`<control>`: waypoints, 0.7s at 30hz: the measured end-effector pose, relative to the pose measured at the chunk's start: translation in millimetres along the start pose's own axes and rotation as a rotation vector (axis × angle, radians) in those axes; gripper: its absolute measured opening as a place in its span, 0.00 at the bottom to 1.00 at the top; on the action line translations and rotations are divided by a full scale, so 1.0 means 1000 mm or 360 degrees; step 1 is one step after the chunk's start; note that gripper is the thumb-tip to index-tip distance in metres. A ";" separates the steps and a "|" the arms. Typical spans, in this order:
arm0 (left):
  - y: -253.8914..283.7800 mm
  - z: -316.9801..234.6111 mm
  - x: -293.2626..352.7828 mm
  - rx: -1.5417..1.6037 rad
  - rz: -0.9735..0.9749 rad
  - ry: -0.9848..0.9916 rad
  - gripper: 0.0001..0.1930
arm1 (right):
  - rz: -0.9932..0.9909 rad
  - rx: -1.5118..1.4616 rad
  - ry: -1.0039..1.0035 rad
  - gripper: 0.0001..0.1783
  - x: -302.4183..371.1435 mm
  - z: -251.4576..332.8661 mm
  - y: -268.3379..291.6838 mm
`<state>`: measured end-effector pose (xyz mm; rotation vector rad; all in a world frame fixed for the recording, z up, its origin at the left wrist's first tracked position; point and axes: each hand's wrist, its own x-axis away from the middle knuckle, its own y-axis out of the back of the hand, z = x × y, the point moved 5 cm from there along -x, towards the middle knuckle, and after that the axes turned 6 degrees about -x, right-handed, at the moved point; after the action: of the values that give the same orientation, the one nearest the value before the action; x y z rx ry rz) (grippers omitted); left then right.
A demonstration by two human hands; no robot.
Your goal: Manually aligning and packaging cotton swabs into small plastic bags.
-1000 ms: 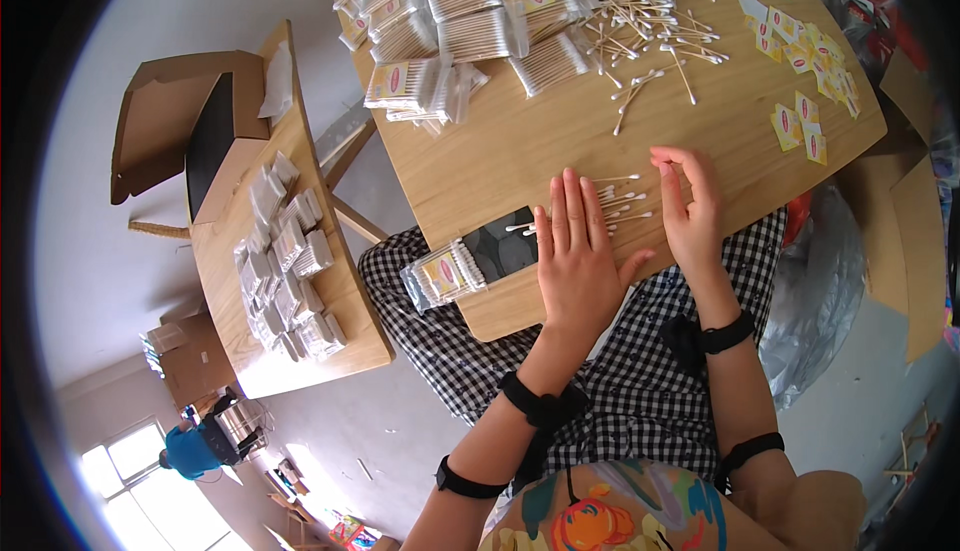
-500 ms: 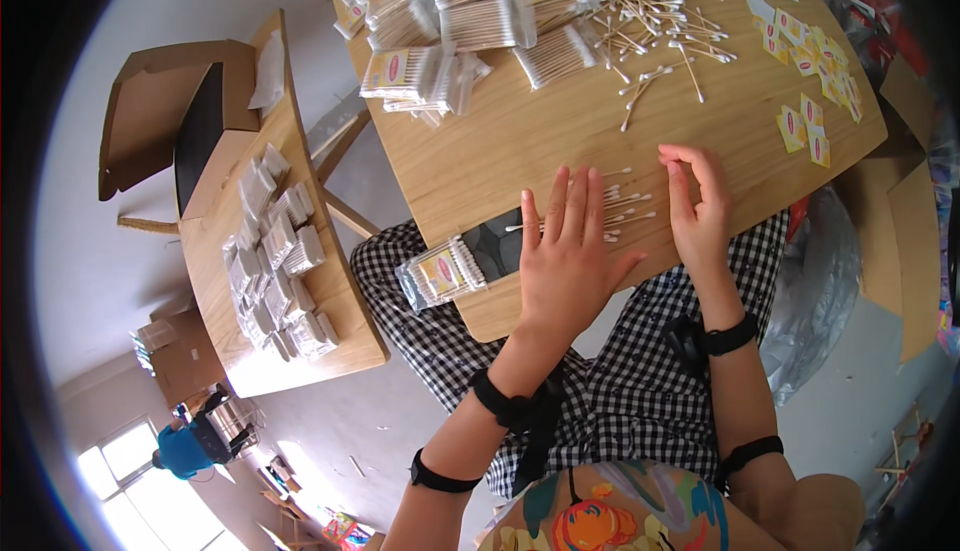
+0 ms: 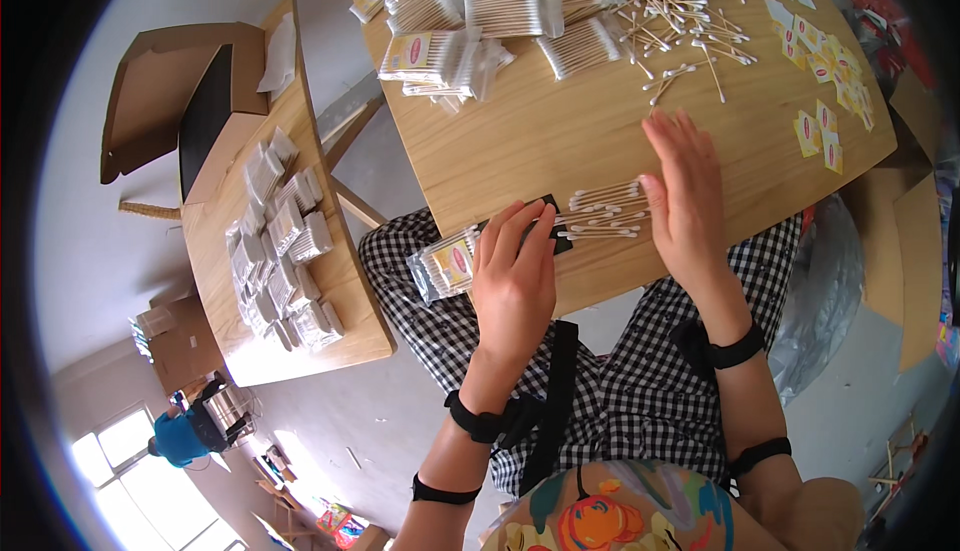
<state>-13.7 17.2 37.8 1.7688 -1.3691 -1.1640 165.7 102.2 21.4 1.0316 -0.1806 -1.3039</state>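
Note:
A small row of loose cotton swabs [image 3: 608,213] lies near the table's front edge, between my hands. My left hand [image 3: 515,276] rests with its fingers stretched over a black flat piece [image 3: 563,241] at the left ends of these swabs. Beside that hand, at the table corner, lies a clear bag of cotton swabs [image 3: 440,267] with a yellow and white label card inside; my fingers partly hide it. My right hand [image 3: 690,196] stands on edge at the right tips of the swabs, fingers extended and holding nothing.
Filled swab bags [image 3: 500,1] are stacked at the far left of the table [image 3: 500,151]. Loose swabs [image 3: 685,11] lie heaped beside them, with label cards [image 3: 825,61] at right. A side table [image 3: 330,346] bears more bags [image 3: 280,241] and an open cardboard box [image 3: 180,91].
My left hand has shifted left, off the loose swabs and onto the black piece by the bag. My right hand's fingers have straightened, beside the swab tips. The swabs lie closer together.

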 end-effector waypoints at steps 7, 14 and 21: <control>0.004 0.010 -0.018 -0.0036 0.0007 0.0013 0.08 | 0.0218 0.0317 -0.0045 0.30 0.000 0.008 -0.037; 0.003 0.018 -0.025 -0.0216 0.0075 -0.0070 0.06 | 0.0232 0.0389 -0.0036 0.29 0.001 0.005 -0.042; 0.011 0.034 -0.030 -0.0462 0.0055 -0.0012 0.05 | 0.0231 0.0394 -0.0039 0.28 0.000 0.006 -0.040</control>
<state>-51.3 45.0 40.9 1.5311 -1.1630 -1.2801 133.7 103.0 -3.3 1.1886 -0.4367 -1.1818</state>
